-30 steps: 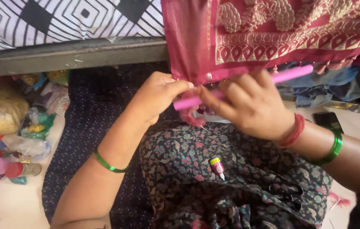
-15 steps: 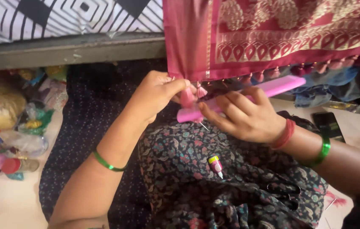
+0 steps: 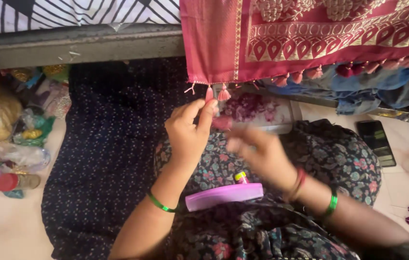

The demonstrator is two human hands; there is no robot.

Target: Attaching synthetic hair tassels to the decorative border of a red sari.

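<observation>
While the pink comb (image 3: 223,196) rests on the lap, the left hand (image 3: 187,132) pinches a pink tassel (image 3: 222,122) just below the maroon cloth's (image 3: 214,43) hem; the blurred right hand (image 3: 257,151), grip unclear, looks mid-knotting. Next likely calls for steady tension.

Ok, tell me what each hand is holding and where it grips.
The left hand pinches a pink tassel on the cloth's hem between thumb and fingertips. The right hand is blurred; its hold cannot be told.
</observation>
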